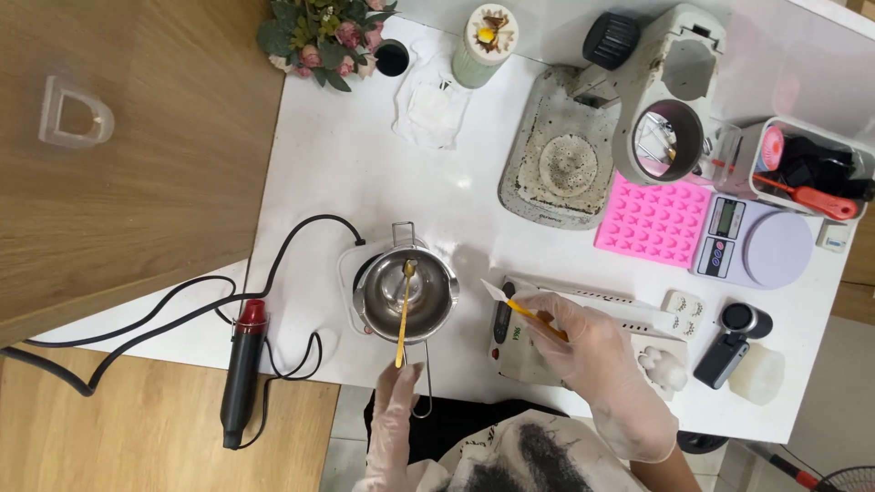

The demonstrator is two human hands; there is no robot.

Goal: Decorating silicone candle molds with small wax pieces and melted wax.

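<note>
Two gloved hands | left hand (394, 387) grips gold spoon (404, 310) in steel pot (406, 293) | right hand (583, 342) grips yellow stick (533, 316)

White bench (346, 155) showing centre frame, brown wood grain floor at left. Silver steel pot (406, 295) sitting lower centre, gold spoon (403, 314) lying across it. Black heat gun (243, 374) with red collar lying lower left, black cord trailing. Pink silicone mould (653, 220) showing right of centre. Lilac-topped scale (756, 246) beside it. Pink roses with green leaves (324, 36) sitting top. Both hands wearing clear whitish gloves: left hand (394, 405), right hand (583, 342) gripping yellow-orange stick (533, 316). Red-handled tool (816, 199) lying far right.
</note>
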